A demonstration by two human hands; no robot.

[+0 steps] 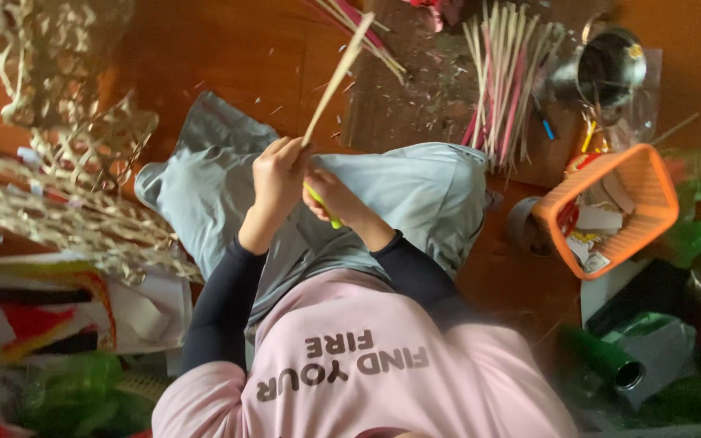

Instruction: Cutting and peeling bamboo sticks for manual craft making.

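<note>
left hand point(277, 174) grips a pale strip point(337, 77) that slants up over the floor point(229, 49). right hand point(330, 196), touching it, clasps a yellow-green tool point(324, 209) at the strip's base, above the lap.

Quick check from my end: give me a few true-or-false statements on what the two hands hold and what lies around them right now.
1. The left hand grips a long pale strip. True.
2. The right hand holds a red tool. False: the tool handle is yellow-green.
3. The orange basket lies on the person's right. True.
4. The bundle of sticks rests on the lap. False: it lies on the floor beyond the knees.
</note>
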